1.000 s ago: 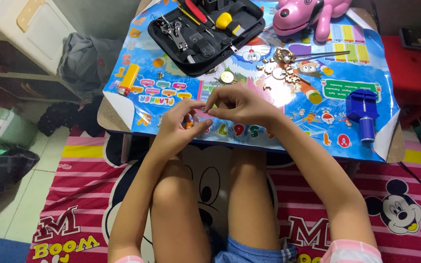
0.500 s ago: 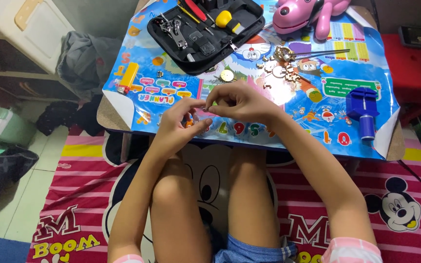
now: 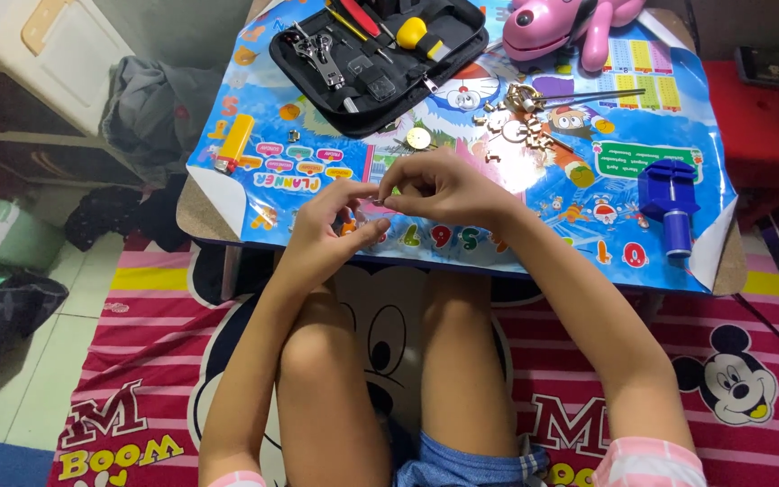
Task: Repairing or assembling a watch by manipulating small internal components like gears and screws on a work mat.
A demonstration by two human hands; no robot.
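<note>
Lying open at the table's [image 3: 227,203] far edge, one black tool case [image 3: 376,54] holds tools; left hand [image 3: 326,230] and right hand [image 3: 439,189] pinch something too small to tell.

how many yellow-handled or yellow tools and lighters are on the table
2. A yellow lighter lies near the table's left edge, and a yellow-handled screwdriver sits in the open black tool case at the top. Others may be hidden inside the case.

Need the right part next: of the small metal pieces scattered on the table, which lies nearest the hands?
The round silver disc, lying alone just beyond the right hand. The small gold-coloured bits are clustered farther back, toward the pink toy.
</note>
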